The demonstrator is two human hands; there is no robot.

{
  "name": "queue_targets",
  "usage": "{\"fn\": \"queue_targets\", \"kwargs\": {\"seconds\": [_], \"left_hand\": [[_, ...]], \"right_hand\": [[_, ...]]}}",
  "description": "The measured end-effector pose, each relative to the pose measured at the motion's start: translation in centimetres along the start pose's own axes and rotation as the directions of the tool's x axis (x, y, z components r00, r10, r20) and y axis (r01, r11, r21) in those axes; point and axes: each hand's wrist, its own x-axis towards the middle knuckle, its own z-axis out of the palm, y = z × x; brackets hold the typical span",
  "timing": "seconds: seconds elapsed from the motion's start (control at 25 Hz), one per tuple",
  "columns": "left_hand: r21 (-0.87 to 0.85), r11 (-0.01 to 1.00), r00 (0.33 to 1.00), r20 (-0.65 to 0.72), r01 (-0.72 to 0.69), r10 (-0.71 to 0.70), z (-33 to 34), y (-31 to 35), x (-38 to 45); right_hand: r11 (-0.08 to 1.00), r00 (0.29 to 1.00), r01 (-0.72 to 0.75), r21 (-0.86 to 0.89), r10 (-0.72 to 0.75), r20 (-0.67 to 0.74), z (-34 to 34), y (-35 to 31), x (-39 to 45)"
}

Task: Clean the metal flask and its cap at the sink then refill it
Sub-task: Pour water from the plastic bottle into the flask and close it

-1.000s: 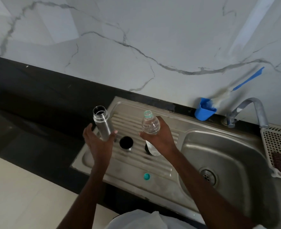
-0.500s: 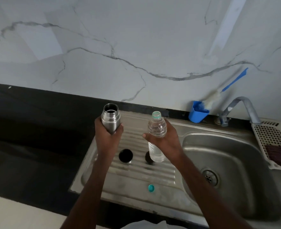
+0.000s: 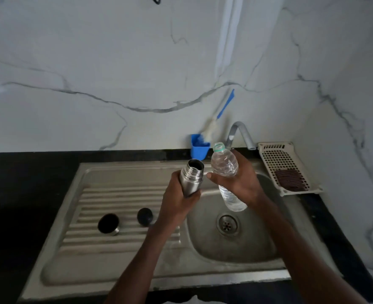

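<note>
My left hand (image 3: 176, 200) grips the open metal flask (image 3: 191, 177) by its body, mouth up and tilted slightly right. My right hand (image 3: 239, 183) holds a clear plastic water bottle (image 3: 225, 170), uncapped and leaning left toward the flask, over the sink basin (image 3: 236, 244). The two mouths are close but apart. On the ribbed drainboard (image 3: 119, 200) sit the flask's steel-rimmed cap (image 3: 108, 224) and a dark inner stopper (image 3: 145, 216).
A tap (image 3: 239, 133) arches over the basin's back edge. Beside it stands a blue holder (image 3: 199, 148) with a bottle brush (image 3: 216, 119). A white plastic tray (image 3: 287, 170) with a brown scrub pad sits at the right. Black counter surrounds the sink.
Both hands have carried the flask and the bottle right, from above the drainboard to over the basin. The bottle now leans nearer the flask mouth. The view has shifted right.
</note>
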Motion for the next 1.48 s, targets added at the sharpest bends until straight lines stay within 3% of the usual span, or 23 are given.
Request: {"fn": "queue_targets", "kwargs": {"seconds": [0.16,0.28,0.4,0.56,0.72,1.0,1.48], "left_hand": [[0.014,1.0,0.999,0.045,0.017,-0.018,2.7,-0.3,-0.4],[0.02,0.999,0.999,0.041,0.026,-0.027,3.5,-0.4,-0.3],[0.034,0.999,0.999,0.034,0.007,-0.008,4.0,-0.5,-0.2],[0.042,0.999,1.0,0.031,-0.003,0.002,4.2,-0.8,0.1],[0.053,0.999,1.0,0.02,-0.006,0.005,3.9,-0.5,0.5],[0.08,0.997,1.0,0.019,-0.018,0.017,3.6,-0.4,0.9],[0.092,0.996,1.0,0.023,-0.013,0.011,3.7,-0.6,0.9]], "right_hand": [[0.944,0.999,0.044,-0.327,-0.039,0.021,-4.2,1.5,0.4],[0.781,0.993,0.112,-0.614,-0.076,0.085,-6.1,1.2,1.3],[0.62,0.975,0.219,-0.753,-0.103,0.199,-7.3,0.8,2.5],[0.494,0.935,0.346,-0.797,-0.108,0.339,-8.3,0.3,3.6],[0.419,0.913,0.404,-0.813,-0.128,0.388,-8.8,0.0,4.7],[0.354,0.898,0.435,-0.828,-0.1,0.429,-9.0,-0.5,5.6],[0.331,0.894,0.439,-0.836,-0.064,0.444,-9.8,-1.5,5.6]]}}
